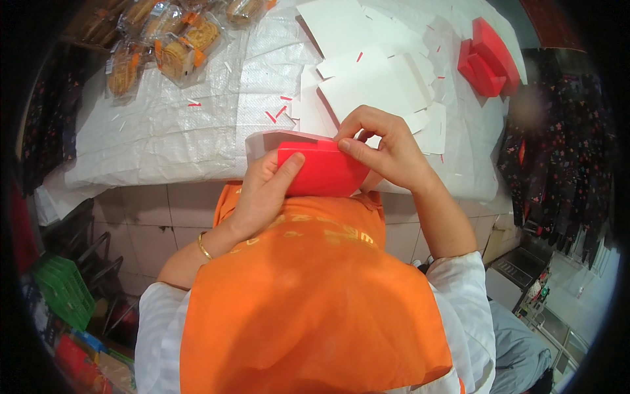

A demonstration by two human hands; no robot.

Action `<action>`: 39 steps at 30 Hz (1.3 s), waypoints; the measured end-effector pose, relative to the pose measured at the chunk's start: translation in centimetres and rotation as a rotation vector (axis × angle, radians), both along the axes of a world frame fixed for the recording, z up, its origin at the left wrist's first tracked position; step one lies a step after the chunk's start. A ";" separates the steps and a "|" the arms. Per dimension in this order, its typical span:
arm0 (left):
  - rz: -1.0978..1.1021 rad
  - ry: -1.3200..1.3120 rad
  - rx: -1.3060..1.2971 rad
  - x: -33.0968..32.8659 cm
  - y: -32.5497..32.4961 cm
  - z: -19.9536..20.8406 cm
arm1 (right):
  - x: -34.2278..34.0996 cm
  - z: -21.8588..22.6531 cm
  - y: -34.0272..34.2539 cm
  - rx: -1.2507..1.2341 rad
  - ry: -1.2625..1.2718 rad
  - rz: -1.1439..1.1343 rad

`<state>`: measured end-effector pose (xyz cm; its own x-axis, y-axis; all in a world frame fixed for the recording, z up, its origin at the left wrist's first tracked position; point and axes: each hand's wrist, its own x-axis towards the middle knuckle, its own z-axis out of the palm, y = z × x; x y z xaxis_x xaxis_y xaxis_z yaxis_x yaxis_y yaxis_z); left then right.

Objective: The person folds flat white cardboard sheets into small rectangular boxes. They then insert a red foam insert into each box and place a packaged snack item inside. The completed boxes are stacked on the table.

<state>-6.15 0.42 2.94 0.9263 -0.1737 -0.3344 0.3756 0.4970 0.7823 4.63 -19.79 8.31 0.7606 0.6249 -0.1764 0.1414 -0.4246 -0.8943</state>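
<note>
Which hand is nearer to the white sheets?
Right: the right hand is at the near edge of the white sheets; the left hand farther, to their lower left.

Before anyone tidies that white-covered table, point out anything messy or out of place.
Loose red strips lie scattered on the white sheet beyond the red carton, looking like stray offcuts. The flat white pieces nearby sit askew, overlapping at different angles. I see no spill.

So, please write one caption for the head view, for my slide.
Left hand and right hand hold a red folded card at a covered table bearing white sheets and wrapped pastries.
</note>
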 end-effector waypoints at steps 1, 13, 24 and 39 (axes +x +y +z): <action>-0.001 0.000 -0.008 0.0 0.0 0.0 | 0.0 0.0 0.0 -0.003 0.008 0.001; -0.023 -0.059 0.007 0.0 0.0 -0.3 | 0.0 0.2 -0.4 -0.022 -0.008 0.037; -0.021 -0.041 0.011 -0.2 -0.1 -0.7 | -0.5 0.2 -0.8 -0.057 0.007 0.051; 0.018 -0.068 0.050 0.1 0.2 -1.0 | 0.3 -0.5 -0.2 0.078 0.058 0.071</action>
